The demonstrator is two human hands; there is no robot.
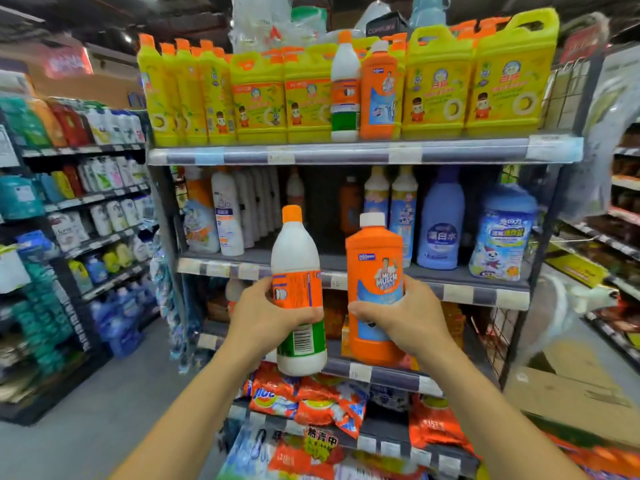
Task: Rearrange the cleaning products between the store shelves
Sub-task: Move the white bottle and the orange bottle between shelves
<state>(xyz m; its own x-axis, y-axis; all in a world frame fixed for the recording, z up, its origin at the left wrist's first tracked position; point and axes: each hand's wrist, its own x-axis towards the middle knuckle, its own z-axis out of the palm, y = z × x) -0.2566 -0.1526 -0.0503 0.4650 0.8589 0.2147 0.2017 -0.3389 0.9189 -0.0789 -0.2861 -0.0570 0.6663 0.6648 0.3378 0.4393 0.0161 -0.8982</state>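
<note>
My left hand point(263, 315) grips a white bottle point(296, 258) with an orange cap and an orange and green label, held upright in front of the shelves. My right hand point(403, 318) grips an orange Mr Muscle bottle point(374, 258) with a white cap, upright beside the white one. Both bottles hang level with the second shelf point(346, 275). On the top shelf point(346, 154) stand a matching white bottle point(344, 88) and a matching orange bottle point(381, 91) among yellow jugs point(438, 84).
The second shelf holds white bottles point(227, 211), blue bleach bottles point(440, 225) and a gap in the middle. Orange detergent bags point(308, 398) fill the lower shelves. A long aisle rack point(86, 199) runs on the left. A cardboard box point(568, 400) sits low on the right.
</note>
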